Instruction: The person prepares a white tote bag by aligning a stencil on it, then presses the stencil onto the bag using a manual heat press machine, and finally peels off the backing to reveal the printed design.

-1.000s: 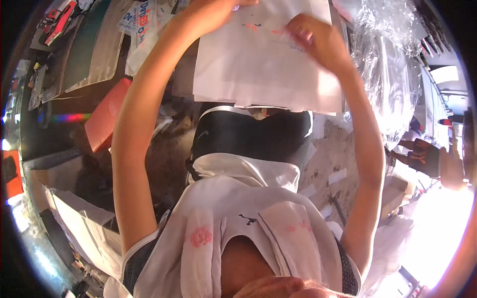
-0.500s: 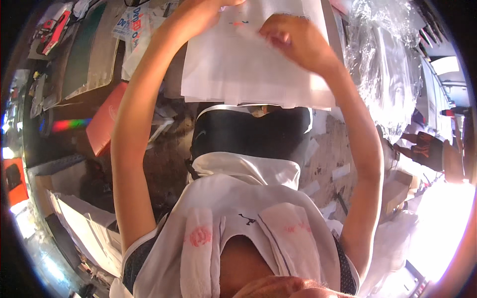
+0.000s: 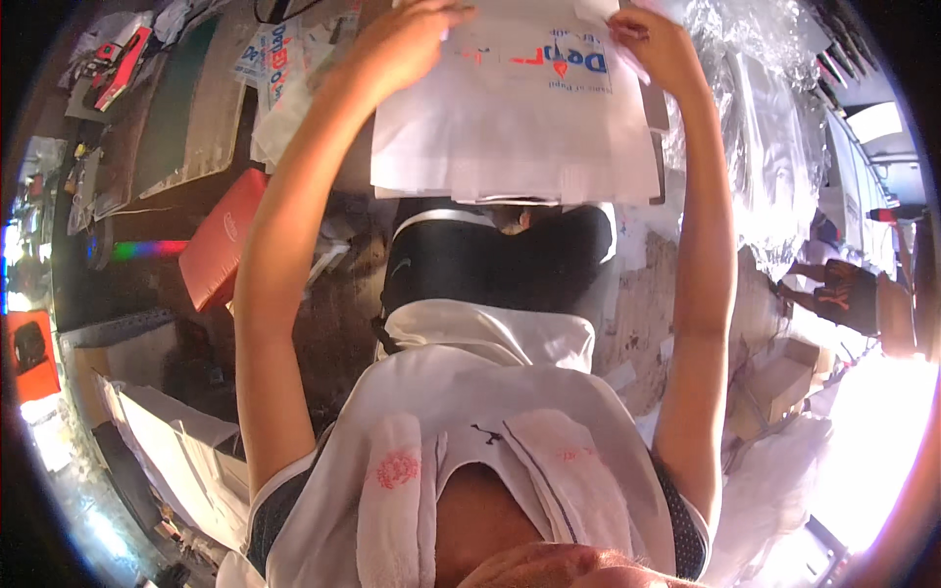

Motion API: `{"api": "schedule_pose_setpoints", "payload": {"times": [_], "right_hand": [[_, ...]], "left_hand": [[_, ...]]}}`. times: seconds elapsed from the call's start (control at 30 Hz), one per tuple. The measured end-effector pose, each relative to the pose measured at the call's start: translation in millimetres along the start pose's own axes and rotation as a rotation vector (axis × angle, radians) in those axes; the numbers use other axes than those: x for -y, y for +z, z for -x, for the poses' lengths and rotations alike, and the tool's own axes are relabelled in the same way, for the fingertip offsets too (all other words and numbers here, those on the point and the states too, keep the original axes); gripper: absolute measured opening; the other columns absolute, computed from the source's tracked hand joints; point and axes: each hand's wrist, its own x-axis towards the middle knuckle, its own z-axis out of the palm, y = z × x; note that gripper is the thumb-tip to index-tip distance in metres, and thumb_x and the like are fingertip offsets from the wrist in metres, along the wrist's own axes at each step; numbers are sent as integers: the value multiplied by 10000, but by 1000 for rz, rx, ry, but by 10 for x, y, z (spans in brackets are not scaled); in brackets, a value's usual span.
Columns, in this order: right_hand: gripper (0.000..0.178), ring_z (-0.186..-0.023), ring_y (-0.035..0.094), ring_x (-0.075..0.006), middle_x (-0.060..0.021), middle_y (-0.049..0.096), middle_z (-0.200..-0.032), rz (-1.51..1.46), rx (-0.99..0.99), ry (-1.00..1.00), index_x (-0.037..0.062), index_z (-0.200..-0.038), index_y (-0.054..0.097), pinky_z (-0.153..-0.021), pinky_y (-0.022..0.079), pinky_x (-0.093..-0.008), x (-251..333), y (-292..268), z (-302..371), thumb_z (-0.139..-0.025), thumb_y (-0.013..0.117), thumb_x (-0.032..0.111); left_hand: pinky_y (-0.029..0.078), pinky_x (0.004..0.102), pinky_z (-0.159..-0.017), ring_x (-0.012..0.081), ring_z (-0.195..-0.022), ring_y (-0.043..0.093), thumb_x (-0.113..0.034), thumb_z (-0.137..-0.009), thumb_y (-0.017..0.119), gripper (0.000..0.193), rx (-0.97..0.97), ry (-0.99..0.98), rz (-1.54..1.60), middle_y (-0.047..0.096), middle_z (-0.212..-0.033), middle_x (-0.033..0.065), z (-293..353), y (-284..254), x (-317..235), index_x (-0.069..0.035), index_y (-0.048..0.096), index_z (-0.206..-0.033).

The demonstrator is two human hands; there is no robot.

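A stack of white printed sheets lies in front of me, with blue and red print on the top one. Whether they are paper or thin plastic, I cannot tell. My left hand rests over the stack's far left part, fingers stretched toward the middle. At the far right, my right hand has its fingers bent in a pinch at a raised white sheet edge. The far end of the stack is cut off by the picture's top.
Clear plastic wrap covers a pile on the right. A red box sits left of my left forearm. Printed plastic packaging and dark flat boards lie farther left. An open cardboard box stands lower right.
My right hand has moved right and away from the middle, uncovering the print on the top sheet. My left hand has shifted slightly nearer to me.
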Motion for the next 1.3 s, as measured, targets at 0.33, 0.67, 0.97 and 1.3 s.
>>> {"api": "schedule_pose_setpoints", "payload": {"times": [0.33, 0.67, 0.97, 1.3], "right_hand": [[211, -960, 706, -253, -114, 751, -1081, 156, -52, 125, 75, -1139, 707, -876, 534, -351, 489, -38, 496, -946, 673, 154], [329, -865, 655, -189, -105, 727, -1036, -26, -585, 348, 23, -1100, 745, -805, 490, -292, -387, -878, 1129, -976, 600, 292], [490, -1124, 712, -299, -131, 710, -1266, 711, -32, 637, 44, -1304, 706, -964, 562, -406, -981, -11, 631, -964, 688, 397], [766, -1411, 486, -454, -230, 485, -1551, 734, -31, 942, 6, -1312, 694, -1108, 491, -497, -955, 156, 313, -814, 762, 584]], "left_hand": [[532, 398, -1018, 321, -1138, 685, -97, -1022, 532, 463, 1012, 372, 1365, 674, -1292, 201, 697, -514, -1917, -38, 552, -1481], [542, 413, -919, 314, -1005, 695, -2, -948, 594, 409, 872, -46, 1110, 695, -1084, 122, 1525, 246, -2053, -83, 644, -1346], [535, 385, -852, 248, -908, 696, 38, -989, 509, 370, 964, -51, 1343, 720, -1032, 130, 1679, 673, -2490, -48, 650, -1321], [536, 367, -825, 234, -882, 691, 36, -936, 510, 429, 971, -133, 1324, 726, -1009, 105, 1800, 721, -2601, -77, 662, -1320]]}}
